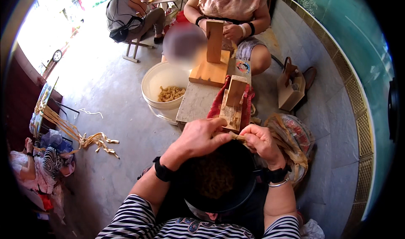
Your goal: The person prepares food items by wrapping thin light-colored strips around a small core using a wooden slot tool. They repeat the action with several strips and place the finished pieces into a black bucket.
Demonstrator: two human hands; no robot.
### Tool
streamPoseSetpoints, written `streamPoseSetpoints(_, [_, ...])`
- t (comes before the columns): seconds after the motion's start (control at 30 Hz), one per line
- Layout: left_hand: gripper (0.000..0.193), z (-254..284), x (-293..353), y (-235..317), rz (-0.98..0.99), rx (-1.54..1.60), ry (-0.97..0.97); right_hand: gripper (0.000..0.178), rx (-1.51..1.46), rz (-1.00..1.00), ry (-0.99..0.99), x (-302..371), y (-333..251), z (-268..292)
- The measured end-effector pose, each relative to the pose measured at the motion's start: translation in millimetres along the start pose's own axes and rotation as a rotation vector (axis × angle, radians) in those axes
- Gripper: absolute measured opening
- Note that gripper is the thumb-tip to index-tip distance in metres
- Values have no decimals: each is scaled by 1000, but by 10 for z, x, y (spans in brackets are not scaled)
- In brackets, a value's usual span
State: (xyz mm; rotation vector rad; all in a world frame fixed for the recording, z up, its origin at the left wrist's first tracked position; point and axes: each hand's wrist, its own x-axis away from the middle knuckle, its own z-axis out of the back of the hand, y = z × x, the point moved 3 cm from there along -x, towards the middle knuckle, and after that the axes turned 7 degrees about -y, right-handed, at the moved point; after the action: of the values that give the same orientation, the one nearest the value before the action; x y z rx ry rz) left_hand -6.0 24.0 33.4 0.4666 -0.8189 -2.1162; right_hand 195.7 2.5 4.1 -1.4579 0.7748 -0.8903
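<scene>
Above a dark bucket [249,184] at my lap, my left hand [192,140] and my right hand [263,142] pinch a short tan strip [238,137] between them. My right fingertips are closed around its right part. The left fingers and thumb close over its other end and partly hide it. Just beyond the strip stands a small wooden stand [231,114] with an upright block [236,91], set on red cloth [217,100]. Tan pieces [213,175] lie in shadow inside the bucket, their shape hard to make out.
A white bucket [147,87] holds short knotted tan pieces [171,93]. Across the bench [196,102], a person sits behind a larger wooden stand [211,70]. A sack [297,133] with tan strips [287,142] stands at right, near a bag [291,87]. Long strips [99,142] trail at left.
</scene>
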Motion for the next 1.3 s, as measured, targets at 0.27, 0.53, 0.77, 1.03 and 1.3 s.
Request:
streamPoseSetpoints(0.27, [15, -137, -16, -73, -99, 114, -403, 14, 399, 16, -56, -1, -133, 6])
streamPoseSetpoints(0.53, [16, -103, -306, -337, 47, -110, 97, 15, 480, 153, 216, -295, 31, 215])
streamPoseSetpoints(0.77, [15, -105, -517, -497, 91, -135, 390, 15, 531, 307, 470, -628, 145, 216])
streamPoseSetpoints(1.03, [15, -152, -564, -620, 103, -101, 412, 16, 492, 310, 514, -742, 225, 215])
streamPoseSetpoints(1.3, [15, -234, -543, -552, 226, -296, 275, 19, 1002, 31, 608, -668, 522, 467])
